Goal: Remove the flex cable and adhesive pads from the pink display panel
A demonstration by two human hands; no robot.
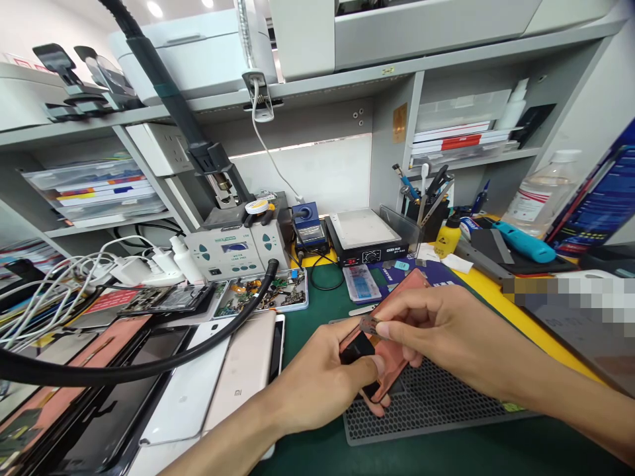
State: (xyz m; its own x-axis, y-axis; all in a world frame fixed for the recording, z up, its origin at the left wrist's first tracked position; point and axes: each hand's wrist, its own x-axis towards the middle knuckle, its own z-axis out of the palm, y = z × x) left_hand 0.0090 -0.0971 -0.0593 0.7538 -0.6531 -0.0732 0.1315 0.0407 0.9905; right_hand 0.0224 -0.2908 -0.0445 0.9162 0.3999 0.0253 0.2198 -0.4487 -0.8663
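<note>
with left hand [322, 377], gripping a pink panel [397, 357]; with right hand [439, 320], pinching a small dark piece [368, 324]; behind, keeping circuit parts [288, 292] in a tray [306, 299], tools [425, 186] in a cup [432, 222].

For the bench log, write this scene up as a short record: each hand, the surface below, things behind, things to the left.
Left hand: holds a salmon-coloured panel
Right hand: pinches a small dark piece over the panel
Below: grey honeycomb mat on a green surface
Behind: flat-topped unit; yellow bottle
Left side: pale-gold phone back; parts tray
</note>
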